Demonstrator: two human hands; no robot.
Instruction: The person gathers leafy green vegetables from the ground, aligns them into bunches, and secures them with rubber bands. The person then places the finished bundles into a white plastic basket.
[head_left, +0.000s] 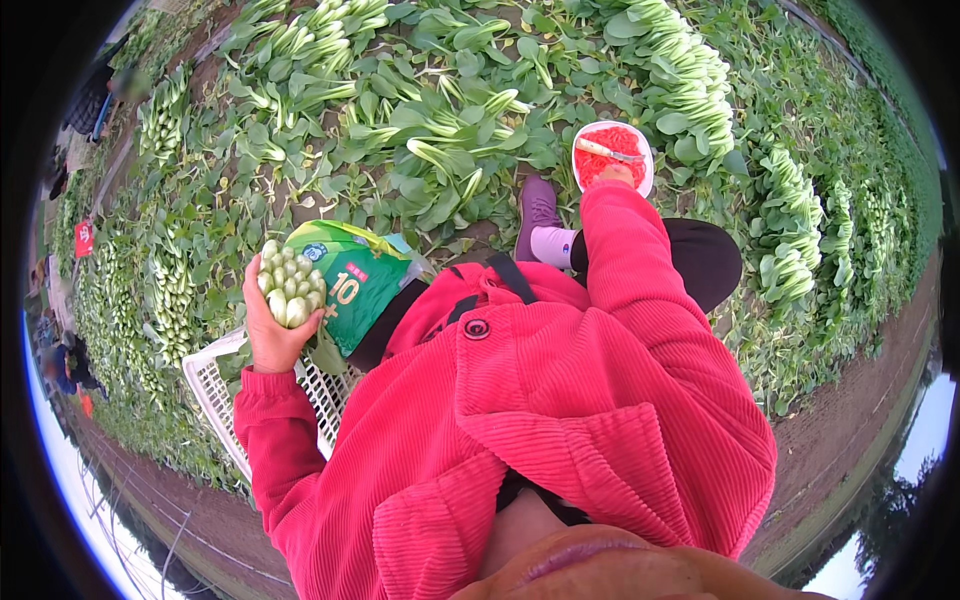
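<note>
My left hand grips a bunch of bok choy, its pale cut stem ends turned up towards me. The bunch is beside a green plastic bag bearing print, which lies over my leg. On the other side, my right hand reaches into a white bowl filled with red bands or ties. My fingertips are down among the red strands, so their grip is hidden. A small knife with a light handle rests on top of the strands, just beyond my fingers.
A white plastic crate stands by my left side, with leaves in it. Loose bok choy lies on the leafy ground ahead. Rows of stacked bok choy run at right, and more heads lie at left. A person is at far left.
</note>
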